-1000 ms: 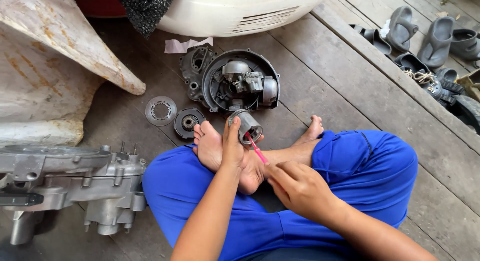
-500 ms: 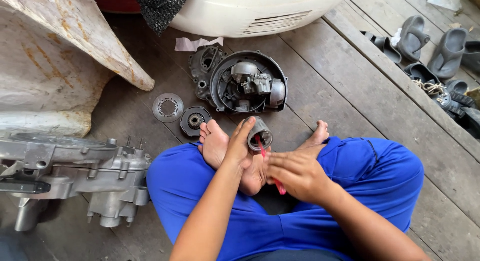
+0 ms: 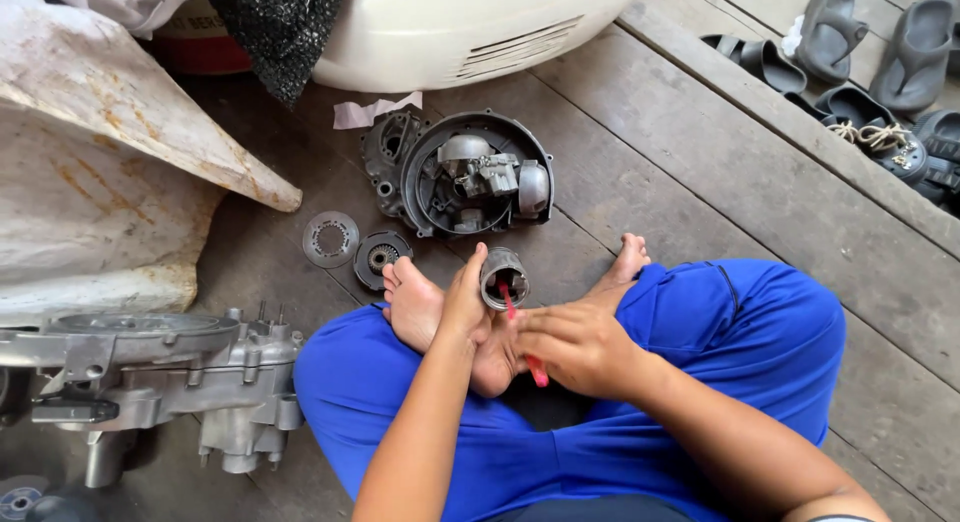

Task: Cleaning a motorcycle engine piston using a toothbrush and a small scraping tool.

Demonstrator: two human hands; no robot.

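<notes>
- My left hand (image 3: 462,307) grips the little metal cup (image 3: 504,278) tight;
- my right hand (image 3: 575,347) pinches the red stick (image 3: 520,332) inside it;
- push too hard and the cup could slip onto my feet (image 3: 420,304).

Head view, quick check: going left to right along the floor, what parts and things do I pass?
Engine crankcase → flat toothed disc → small round hub → left hand → metal cylinder → right hand → grey sandals.
</notes>
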